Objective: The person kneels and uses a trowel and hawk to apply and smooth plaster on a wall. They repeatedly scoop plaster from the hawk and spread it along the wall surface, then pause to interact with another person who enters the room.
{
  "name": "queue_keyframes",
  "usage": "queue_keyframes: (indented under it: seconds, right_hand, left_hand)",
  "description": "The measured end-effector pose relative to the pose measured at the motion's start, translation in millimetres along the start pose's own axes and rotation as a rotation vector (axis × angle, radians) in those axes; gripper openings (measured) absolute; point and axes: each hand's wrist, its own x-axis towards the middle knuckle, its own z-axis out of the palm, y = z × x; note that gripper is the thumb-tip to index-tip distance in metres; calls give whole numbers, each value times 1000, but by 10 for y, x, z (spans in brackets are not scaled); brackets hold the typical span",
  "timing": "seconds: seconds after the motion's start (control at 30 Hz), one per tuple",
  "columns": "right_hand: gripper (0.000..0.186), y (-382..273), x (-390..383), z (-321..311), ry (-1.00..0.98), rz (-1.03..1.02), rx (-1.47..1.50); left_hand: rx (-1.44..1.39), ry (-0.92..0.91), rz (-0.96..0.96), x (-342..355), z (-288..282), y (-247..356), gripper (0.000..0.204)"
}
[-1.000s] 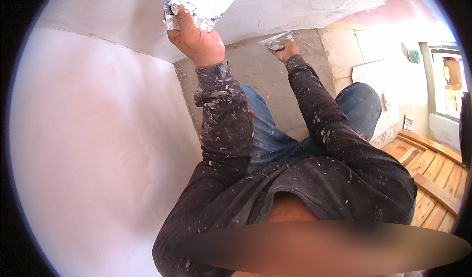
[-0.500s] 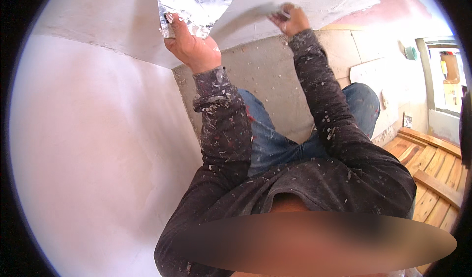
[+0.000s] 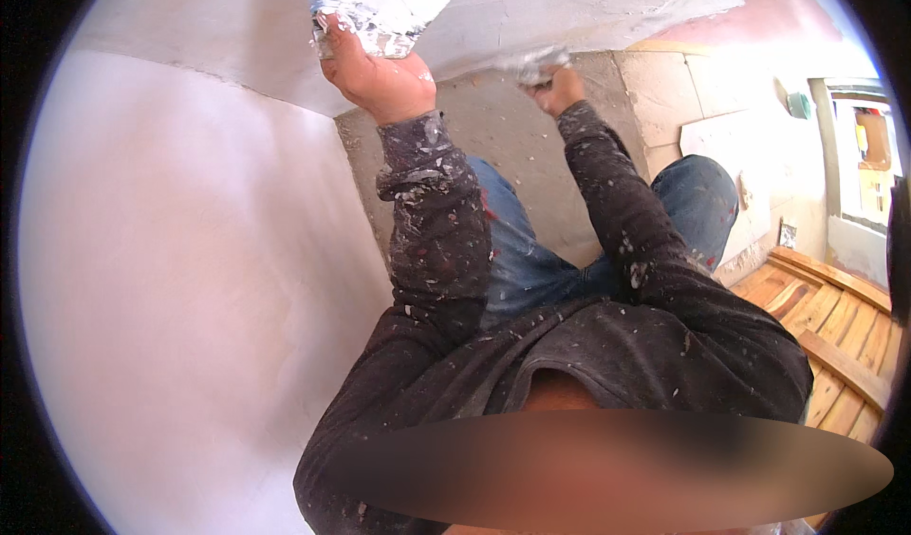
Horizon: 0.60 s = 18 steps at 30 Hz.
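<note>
My left hand (image 3: pixel 384 87) grips a flat metal plate (image 3: pixel 394 1) from below, its thumb over the near edge. White putty is smeared on the plate and on the thumb. To its right, my right hand (image 3: pixel 562 91) is closed round a putty knife (image 3: pixel 536 63) with whitish smears; motion blurs its blade. The knife is low at the far wall (image 3: pixel 531 13), by the line where the wall meets the floor. Whether the blade touches the wall, I cannot tell.
A pale plastered wall (image 3: pixel 171 241) rises close on my left. Grey concrete floor (image 3: pixel 474 127) lies between my bent knees and the far wall. To the right are a light board (image 3: pixel 716 134), a round green object (image 3: pixel 799 106) and wooden planks (image 3: pixel 845 345).
My right hand has come down and nearer with the putty knife, from the wall surface to its foot. My left hand and the plate have shifted slightly up and away.
</note>
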Motion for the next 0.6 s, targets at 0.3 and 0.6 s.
queue_keyframes:
  seconds: [0.3, 0.6]
  right_hand:
    - [42, 677, 782, 49, -203, 68, -78]
    - [38, -779, -644, 1341, -242, -595, -1636]
  left_hand:
    - [49, 93, 56, 55, -110, 183, 50]
    - [73, 26, 124, 64, -117, 183, 50]
